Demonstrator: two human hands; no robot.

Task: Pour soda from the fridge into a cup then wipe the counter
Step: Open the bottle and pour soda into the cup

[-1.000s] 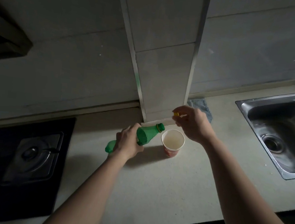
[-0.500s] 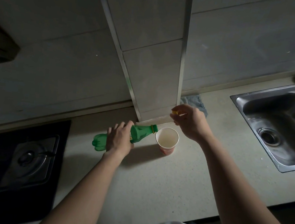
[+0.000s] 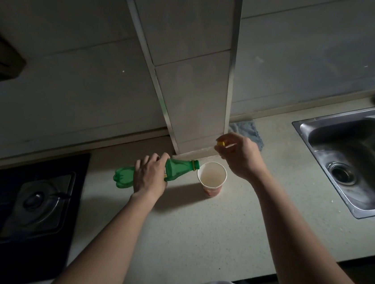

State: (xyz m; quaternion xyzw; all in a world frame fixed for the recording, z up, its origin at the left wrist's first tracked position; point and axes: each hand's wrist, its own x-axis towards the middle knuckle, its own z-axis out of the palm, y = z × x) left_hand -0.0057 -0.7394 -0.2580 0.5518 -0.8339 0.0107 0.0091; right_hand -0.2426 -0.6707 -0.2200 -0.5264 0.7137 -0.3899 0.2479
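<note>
Pouring step, by the look of it. Left hand (image 3: 149, 177) wraps the green bottle (image 3: 179, 167) round its middle, fingers curled over it. The bottle is tipped near flat, its open mouth at the left rim of the cup (image 3: 211, 179), centre frame; it is held low and close, likely so the soda lands inside. No stream visible, and the cup's fill is unclear. Right hand (image 3: 241, 155), just above and behind the cup, pinches the yellow cap (image 3: 221, 143) at the fingertips, clear of the pour and ready to reseal. Cup stands on the table (image 3: 194, 236). Grey cloth (image 3: 247, 131) lies by the wall, handy for wiping. Sink (image 3: 298, 126) at right.
</note>
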